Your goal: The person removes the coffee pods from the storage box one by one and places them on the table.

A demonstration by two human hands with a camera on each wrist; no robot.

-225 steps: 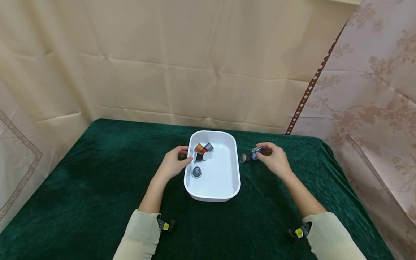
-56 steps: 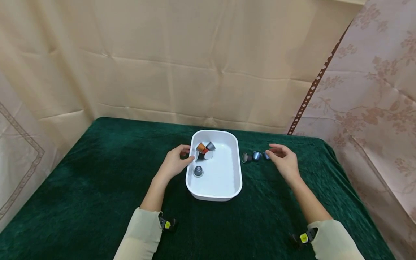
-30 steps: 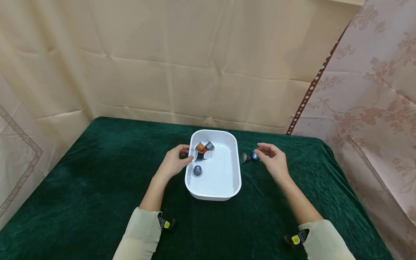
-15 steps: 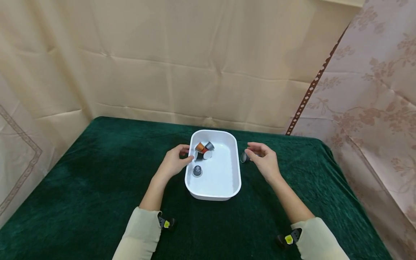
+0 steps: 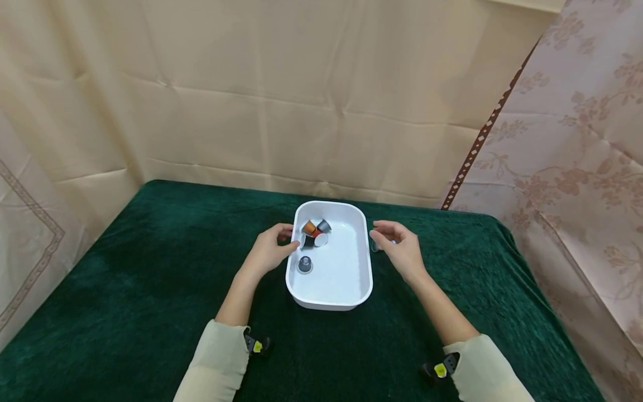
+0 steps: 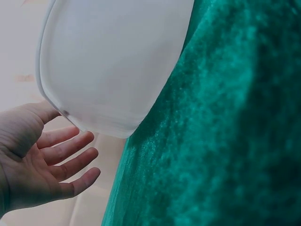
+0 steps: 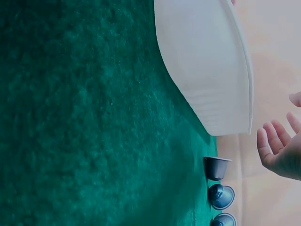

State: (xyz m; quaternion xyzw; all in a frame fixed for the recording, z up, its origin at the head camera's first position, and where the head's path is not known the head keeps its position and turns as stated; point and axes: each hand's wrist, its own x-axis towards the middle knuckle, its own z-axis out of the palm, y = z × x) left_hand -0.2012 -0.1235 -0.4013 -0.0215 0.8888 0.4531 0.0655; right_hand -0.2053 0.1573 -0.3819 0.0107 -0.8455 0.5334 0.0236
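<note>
My left hand (image 5: 268,252) holds the left rim of a white plastic tray (image 5: 346,282), thumb on the rim and several fingers spread outside it. Inside the tray, an orange coffee capsule (image 5: 308,226), a grey one (image 5: 324,225), a red one and others cluster at the upper left. Apart from them, a dark grey capsule (image 5: 305,264) stands upright. My right hand (image 5: 402,251) hovers by the right rim, fingers loosely bent and holding nothing. Below it in the right wrist view are a dark capsule (image 7: 217,168) and two blue capsules (image 7: 221,196), mostly hidden in the head view.
A dark green velvet cloth (image 5: 166,290) covers the table. Behind it hangs a beige curtain (image 5: 281,111), with a floral curtain (image 5: 567,167) at the right. Each wrist wears a small camera.
My right hand earlier held a blue capsule outside the tray and let it go beside the others. Since then it has moved left toward the tray's right rim. My left hand stays put.
</note>
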